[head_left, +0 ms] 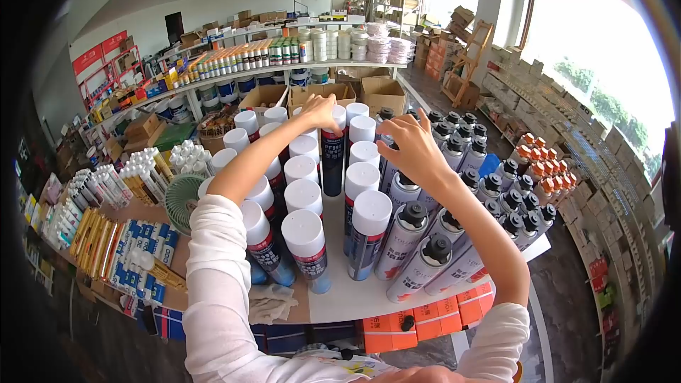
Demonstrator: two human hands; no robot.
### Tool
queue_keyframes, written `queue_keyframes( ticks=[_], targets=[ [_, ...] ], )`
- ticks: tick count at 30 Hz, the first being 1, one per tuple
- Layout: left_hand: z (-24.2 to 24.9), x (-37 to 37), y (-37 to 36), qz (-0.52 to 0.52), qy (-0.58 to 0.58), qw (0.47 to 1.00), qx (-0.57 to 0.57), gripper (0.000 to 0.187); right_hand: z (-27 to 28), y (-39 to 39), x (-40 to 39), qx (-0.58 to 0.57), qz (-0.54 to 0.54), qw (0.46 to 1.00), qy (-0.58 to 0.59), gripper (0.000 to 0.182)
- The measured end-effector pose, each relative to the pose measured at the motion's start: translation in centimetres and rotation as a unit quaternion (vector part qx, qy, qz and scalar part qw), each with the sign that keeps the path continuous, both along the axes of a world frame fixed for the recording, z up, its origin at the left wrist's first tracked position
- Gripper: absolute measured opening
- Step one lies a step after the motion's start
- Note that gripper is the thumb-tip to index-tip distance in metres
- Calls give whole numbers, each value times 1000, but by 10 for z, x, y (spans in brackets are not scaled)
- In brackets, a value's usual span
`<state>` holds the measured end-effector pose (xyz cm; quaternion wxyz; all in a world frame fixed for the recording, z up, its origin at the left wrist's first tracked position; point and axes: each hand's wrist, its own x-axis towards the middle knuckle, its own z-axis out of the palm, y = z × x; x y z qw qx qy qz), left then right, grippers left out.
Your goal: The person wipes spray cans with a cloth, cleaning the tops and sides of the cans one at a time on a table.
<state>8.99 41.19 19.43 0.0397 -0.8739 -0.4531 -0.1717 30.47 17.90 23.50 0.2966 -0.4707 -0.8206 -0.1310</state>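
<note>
The left hand (320, 110) is closed around the top of a dark spray can (332, 159) far back on the tabletop (340, 291). The right hand (415, 145) is open, fingers spread over the next cans. The can looks hard, smooth and slippery; hold its body.

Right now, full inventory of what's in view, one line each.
white-capped spray cans: about twenty, white caps on dark, red and blue bodies, upright in rows, left and middle of the white tabletop
black-nozzled cans: dozens, grey bodies, right half of the tabletop
orange-capped cans: a cluster, far right
small fan: one, green, left of the cans
cloth: one, off-white, front edge
sealant tubes: many, white, left table
orange boxes: several, under the tabletop
shelves: long run, stocked with tubes and tape rolls, back
left hand: on top of a dark can at the back
right hand: fingers spread over the black-nozzled cans
</note>
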Motion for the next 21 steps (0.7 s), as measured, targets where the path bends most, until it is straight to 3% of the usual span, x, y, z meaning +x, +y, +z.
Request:
queue_keyframes(
  ticks=[7,12,16,17,21],
  targets=[
    [-9,2,9,43,26,999,-21,96,-8,-21,20,-9,-14,1000,-11,21],
    [-13,-2,23,25,20,999,-12,85,-10,-29,23,-3,-10,1000,-1,20],
    [-23,1,52,-25,-55,995,-84,76,-9,-35,19,5,-6,1000,-2,19],
    [-23,2,49,-23,-61,996,-63,66,-11,-36,18,18,0,1000,0,17],
    [-12,0,44,-40,-31,997,-62,60,-8,-55,13,70,-21,997,-36,16]
  ],
)
